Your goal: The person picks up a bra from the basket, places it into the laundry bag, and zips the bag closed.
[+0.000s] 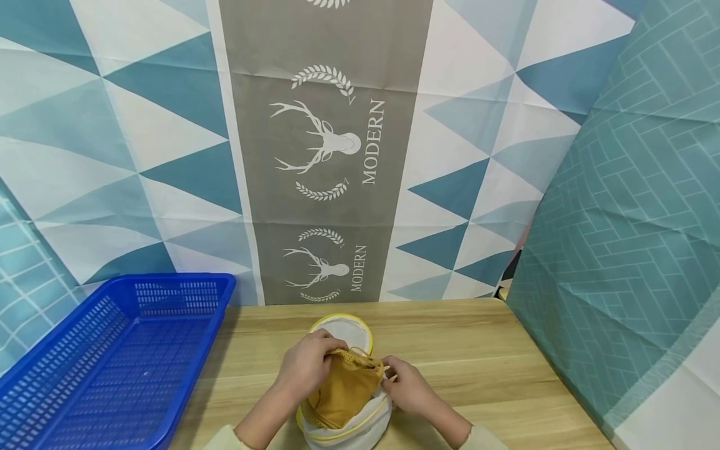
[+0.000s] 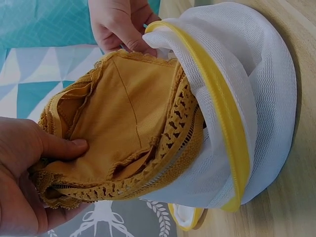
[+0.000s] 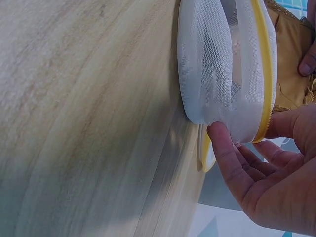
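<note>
A mustard-yellow bra (image 1: 343, 390) with lace edging stands partly inside a white mesh laundry bag (image 1: 368, 431) with yellow zipper trim. My left hand (image 1: 304, 365) grips the bra's upper edge, its thumb (image 2: 69, 147) lying against the inner fabric. At the bag's rim, my right hand (image 3: 266, 182) pinches the mesh and zipper edge between thumb and fingers. The bag's round lid (image 1: 345, 331), white with a yellow border, lies folded back on the table behind the bra. The bra's lower part is hidden within the mesh.
A large blue plastic basket (image 1: 135, 362) stands on the left. The wood-grain table (image 1: 478, 362) extends to the right of the bag. Patterned wall coverings (image 1: 332, 206) rise behind the table, and a teal hanging sheet (image 1: 630, 250) borders its right side.
</note>
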### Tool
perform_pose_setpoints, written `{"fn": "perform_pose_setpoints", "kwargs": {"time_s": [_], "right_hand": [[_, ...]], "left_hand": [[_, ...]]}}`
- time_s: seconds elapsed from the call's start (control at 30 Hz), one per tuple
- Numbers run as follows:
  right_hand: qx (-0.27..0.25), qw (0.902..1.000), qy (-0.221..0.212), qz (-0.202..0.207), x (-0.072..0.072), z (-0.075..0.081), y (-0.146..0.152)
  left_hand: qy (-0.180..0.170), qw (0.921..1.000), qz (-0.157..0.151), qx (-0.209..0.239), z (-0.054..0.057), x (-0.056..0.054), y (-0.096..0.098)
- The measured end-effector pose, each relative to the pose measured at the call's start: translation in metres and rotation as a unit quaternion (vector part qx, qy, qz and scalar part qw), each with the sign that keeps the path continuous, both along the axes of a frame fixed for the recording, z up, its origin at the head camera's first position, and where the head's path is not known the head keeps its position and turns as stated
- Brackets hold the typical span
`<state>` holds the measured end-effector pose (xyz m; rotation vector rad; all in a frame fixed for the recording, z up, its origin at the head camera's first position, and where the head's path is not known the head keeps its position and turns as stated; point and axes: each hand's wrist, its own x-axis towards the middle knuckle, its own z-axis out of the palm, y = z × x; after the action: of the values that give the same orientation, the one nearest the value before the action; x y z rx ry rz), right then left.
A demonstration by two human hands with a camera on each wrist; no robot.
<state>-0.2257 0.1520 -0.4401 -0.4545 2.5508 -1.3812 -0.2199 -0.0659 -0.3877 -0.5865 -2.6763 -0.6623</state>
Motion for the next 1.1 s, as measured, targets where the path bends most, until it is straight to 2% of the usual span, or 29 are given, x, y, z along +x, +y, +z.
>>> {"fn": "perform_pose_setpoints", "kwargs": {"time_s": [0.5,0.77,1.1], "right_hand": [[0.001,0.9999,0.010,-0.002,0.002,0.000,0.001],[-0.005,1.0000,0.006,0.000,0.003,0.001,0.001],[-0.005,1.0000,0.005,-0.001,0.003,0.001,0.001]], "left_hand": [[0.005,0.9997,-0.012,-0.021,-0.002,0.001,0.005],[0.014,0.9993,-0.007,-0.035,-0.004,0.001,0.009],[0.011,0.9985,-0.002,-0.054,-0.001,0.001,0.015]]}}
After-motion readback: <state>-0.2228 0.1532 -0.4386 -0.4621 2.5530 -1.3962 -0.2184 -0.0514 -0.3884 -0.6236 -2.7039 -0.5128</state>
